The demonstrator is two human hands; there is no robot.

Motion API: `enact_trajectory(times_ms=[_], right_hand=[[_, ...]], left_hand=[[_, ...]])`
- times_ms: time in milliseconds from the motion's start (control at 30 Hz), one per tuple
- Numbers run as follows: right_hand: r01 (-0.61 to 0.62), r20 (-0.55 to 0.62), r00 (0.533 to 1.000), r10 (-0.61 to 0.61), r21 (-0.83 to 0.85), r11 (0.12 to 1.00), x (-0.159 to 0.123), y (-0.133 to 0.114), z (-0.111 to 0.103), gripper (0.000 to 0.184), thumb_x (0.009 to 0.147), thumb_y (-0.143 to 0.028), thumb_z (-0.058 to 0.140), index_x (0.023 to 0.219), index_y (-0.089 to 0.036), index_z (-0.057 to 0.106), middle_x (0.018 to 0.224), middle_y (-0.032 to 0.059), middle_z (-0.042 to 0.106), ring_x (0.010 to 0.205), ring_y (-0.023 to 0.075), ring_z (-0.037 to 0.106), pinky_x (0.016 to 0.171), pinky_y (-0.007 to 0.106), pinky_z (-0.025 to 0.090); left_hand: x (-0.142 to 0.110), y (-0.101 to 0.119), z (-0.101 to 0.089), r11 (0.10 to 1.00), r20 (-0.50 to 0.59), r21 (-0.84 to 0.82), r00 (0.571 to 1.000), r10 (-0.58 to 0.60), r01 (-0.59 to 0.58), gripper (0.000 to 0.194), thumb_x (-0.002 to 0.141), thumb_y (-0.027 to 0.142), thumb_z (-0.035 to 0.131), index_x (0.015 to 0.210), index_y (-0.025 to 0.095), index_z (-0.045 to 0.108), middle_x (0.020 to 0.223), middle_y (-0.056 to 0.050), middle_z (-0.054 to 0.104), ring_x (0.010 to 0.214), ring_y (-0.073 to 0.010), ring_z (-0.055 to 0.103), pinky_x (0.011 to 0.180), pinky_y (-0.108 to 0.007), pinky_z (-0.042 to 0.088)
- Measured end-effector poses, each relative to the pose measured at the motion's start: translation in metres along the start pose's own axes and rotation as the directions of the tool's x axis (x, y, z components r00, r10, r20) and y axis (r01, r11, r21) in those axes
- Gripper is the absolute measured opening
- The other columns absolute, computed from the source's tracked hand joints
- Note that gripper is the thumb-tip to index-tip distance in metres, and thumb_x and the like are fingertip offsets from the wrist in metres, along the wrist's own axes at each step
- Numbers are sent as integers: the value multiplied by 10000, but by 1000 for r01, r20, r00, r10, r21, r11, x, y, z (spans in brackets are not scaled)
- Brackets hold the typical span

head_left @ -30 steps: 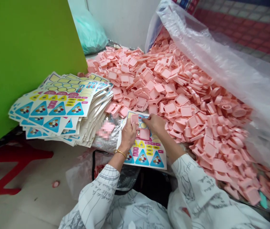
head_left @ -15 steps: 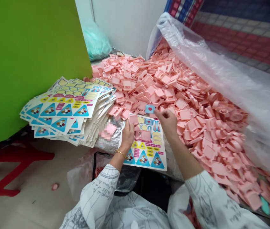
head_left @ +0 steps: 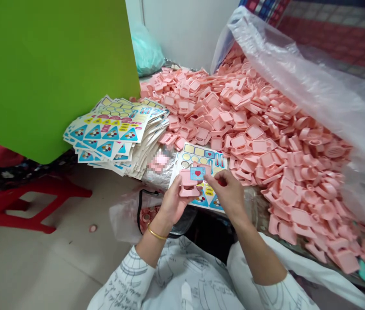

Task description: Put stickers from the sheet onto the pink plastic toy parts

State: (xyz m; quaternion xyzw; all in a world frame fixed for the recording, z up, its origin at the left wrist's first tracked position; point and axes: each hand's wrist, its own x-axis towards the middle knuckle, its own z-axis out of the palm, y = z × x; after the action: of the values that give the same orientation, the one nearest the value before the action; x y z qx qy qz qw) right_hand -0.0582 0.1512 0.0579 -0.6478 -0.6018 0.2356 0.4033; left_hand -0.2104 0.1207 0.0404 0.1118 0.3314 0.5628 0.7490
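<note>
My left hand [head_left: 172, 202] is closed on a small pink plastic piece [head_left: 190, 190] with a square face and a handle-like opening below. Between the fingertips of my right hand [head_left: 229, 191] is a blue sticker [head_left: 198, 173] with a red heart. The sticker overlaps the upper face of the pink piece; whether it is stuck down I cannot tell. Under both hands lies a sticker sheet [head_left: 193, 150] printed with yellow shapes, thermometers and blue triangles. Another pink piece seems to lie on that sheet, mostly hidden behind the sticker.
A stack of sticker sheets [head_left: 111, 125] stands left, beside a green panel [head_left: 56, 64]. A large heap of pink plastic pieces [head_left: 266, 137] spreads behind and to the right, spilling from a clear plastic bag [head_left: 298, 64]. A red stool [head_left: 40, 206] stands on the floor at left.
My right hand has peeled the heart sticker off the sheet, lifted it away, and brought it over the pink piece. My left hand has raised that piece nearer to me. The view has shifted left.
</note>
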Motion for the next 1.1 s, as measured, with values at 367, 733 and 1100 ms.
enact_trajectory(times_ms=[367, 733, 1100], right_hand=[[-33, 59, 997, 39, -96, 995, -18, 2, 9, 430, 756, -620, 652, 629, -219, 568, 561, -42, 574, 541, 129, 492, 585, 252, 332], [-50, 91, 994, 63, -137, 989, -22, 7, 13, 423, 747, -624, 654, 637, -225, 571, 587, -38, 606, 562, 140, 522, 599, 253, 336], [-76, 87, 992, 88, -132, 988, -23, 12, 17, 410, 747, -612, 661, 638, -225, 575, 580, -40, 602, 560, 143, 529, 611, 258, 340]], left_hand=[[-6, -13, 1, 997, -17, -50, 999, 50, -51, 503, 906, 585, 516, 1115, 156, 678, 1047, -127, 723, 936, -240, 689, 822, -390, 567], [-3, -20, -3, 998, -50, -34, 998, 46, -48, 486, 915, 559, 521, 1144, 159, 677, 1062, -116, 723, 902, -216, 684, 832, -392, 567], [-2, -21, 0, 999, -85, -39, 996, 35, -38, 443, 893, 537, 574, 1104, 164, 687, 1121, -116, 721, 1017, -254, 680, 870, -418, 563]])
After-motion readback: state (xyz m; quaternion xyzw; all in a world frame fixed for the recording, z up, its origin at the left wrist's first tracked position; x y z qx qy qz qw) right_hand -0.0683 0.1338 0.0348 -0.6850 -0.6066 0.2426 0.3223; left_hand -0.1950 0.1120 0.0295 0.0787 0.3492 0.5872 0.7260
